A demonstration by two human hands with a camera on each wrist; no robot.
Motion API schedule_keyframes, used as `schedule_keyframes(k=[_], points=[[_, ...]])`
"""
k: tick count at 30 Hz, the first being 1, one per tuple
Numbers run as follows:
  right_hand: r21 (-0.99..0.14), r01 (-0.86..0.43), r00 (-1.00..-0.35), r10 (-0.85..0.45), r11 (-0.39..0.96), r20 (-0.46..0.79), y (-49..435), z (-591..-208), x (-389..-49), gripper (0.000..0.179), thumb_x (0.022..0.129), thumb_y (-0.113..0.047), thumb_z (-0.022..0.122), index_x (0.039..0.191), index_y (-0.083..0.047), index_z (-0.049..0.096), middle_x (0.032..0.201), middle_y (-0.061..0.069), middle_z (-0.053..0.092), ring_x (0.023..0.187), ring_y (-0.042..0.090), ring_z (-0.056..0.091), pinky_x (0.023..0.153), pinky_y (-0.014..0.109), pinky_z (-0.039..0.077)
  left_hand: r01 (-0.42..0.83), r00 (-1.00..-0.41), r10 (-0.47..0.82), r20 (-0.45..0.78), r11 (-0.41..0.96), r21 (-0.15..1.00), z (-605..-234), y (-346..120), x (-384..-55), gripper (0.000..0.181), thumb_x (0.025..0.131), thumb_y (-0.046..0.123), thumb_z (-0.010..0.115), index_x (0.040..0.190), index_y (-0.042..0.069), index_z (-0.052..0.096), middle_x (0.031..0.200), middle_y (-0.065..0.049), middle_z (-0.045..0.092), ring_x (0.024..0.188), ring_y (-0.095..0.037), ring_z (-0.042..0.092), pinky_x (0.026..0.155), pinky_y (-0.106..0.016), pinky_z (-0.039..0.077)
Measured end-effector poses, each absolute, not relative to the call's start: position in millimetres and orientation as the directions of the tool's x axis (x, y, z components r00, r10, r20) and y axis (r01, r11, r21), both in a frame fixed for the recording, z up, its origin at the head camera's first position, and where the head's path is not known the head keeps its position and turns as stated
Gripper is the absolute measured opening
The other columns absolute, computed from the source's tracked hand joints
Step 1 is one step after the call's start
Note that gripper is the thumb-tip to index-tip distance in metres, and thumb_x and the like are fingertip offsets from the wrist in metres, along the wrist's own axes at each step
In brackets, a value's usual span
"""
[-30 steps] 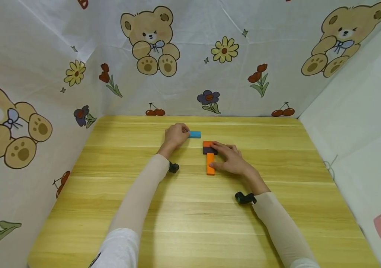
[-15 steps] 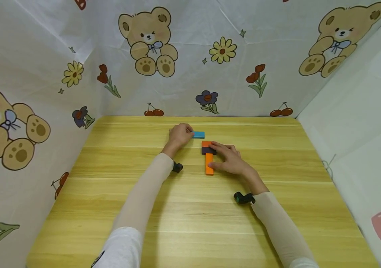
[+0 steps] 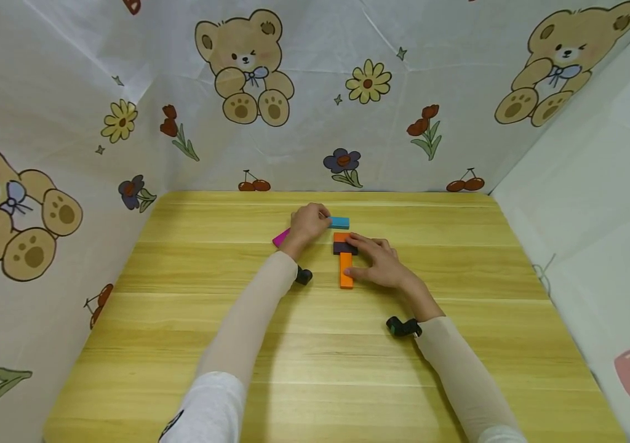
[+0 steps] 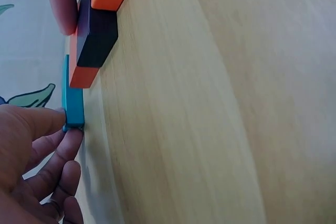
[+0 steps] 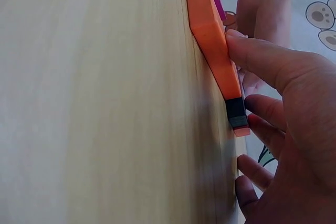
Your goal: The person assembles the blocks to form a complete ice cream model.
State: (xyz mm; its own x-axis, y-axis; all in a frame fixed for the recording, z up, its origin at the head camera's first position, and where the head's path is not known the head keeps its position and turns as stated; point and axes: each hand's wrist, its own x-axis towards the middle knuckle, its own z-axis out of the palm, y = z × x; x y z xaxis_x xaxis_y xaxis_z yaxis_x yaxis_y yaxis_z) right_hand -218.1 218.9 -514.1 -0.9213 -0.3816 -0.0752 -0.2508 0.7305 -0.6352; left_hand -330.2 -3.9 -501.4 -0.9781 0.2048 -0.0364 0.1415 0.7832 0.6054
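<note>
My left hand (image 3: pixel 309 224) pinches the left end of a light blue block (image 3: pixel 340 223) between thumb and fingers, near the table's far edge. Just in front of it lies a T of blocks: an orange-red block (image 3: pixel 340 237), a dark purple block (image 3: pixel 340 248) against it, and an orange block (image 3: pixel 345 261) pointing toward me. My right hand (image 3: pixel 380 263) rests on these, its thumb on the orange block and fingertips at the dark and orange-red ones. A magenta block (image 3: pixel 280 238) lies to the left, partly hidden by my left wrist.
The blocks lie on a yellow wood-grain table (image 3: pixel 315 369). Behind it hangs a white cloth (image 3: pixel 304 154) printed with bears and flowers, and a pale wall covering stands along the right. Small black wrist devices (image 3: pixel 403 327) sit on both wrists.
My left hand has slid the light blue block rightward, behind the T of blocks. The magenta block has come into view left of the left wrist. My right hand stays put.
</note>
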Motion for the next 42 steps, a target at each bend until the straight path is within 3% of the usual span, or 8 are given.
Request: schedule_keyframes(k=[16, 22, 42], points=[[-0.645, -0.240, -0.922, -0.377, 0.726, -0.081, 219, -516, -218, 0.089, 0.095, -0.054, 0.078, 0.170, -0.030, 0.036, 0.180, -0.005, 0.027, 0.154, 0.039, 0.028, 0.113, 0.063, 0.025, 0.166, -0.976, 0.219, -0.018, 0.787, 0.594, -504, 10, -328, 0.022, 0.106, 0.032, 0.068, 0.122, 0.018, 0.077, 0.111, -0.002, 0.080, 0.108, -0.025, 0.071, 0.114, -0.051, 0.043], [-0.645, -0.234, -0.922, -0.377, 0.728, -0.091, 218, -515, -218, 0.087, 0.096, -0.053, 0.077, 0.169, -0.030, 0.037, 0.181, -0.005, 0.026, 0.156, 0.040, 0.026, 0.114, 0.064, 0.024, 0.223, -0.960, 0.279, 0.004, 0.758, 0.613, -506, 8, -329, 0.023, 0.107, 0.027, 0.067, 0.127, 0.021, 0.077, 0.115, -0.004, 0.079, 0.109, -0.026, 0.070, 0.107, -0.048, 0.050], [-0.648, -0.229, -0.921, -0.377, 0.726, -0.097, 217, -514, -219, 0.088, 0.096, -0.053, 0.077, 0.170, -0.027, 0.037, 0.181, 0.001, 0.026, 0.156, 0.043, 0.024, 0.114, 0.065, 0.023, 0.242, -0.926, 0.368, -0.083, 0.748, 0.618, -500, -2, -327, 0.020, 0.107, 0.030, 0.068, 0.123, 0.022, 0.078, 0.113, -0.005, 0.075, 0.102, -0.025, 0.066, 0.095, -0.043, 0.054]])
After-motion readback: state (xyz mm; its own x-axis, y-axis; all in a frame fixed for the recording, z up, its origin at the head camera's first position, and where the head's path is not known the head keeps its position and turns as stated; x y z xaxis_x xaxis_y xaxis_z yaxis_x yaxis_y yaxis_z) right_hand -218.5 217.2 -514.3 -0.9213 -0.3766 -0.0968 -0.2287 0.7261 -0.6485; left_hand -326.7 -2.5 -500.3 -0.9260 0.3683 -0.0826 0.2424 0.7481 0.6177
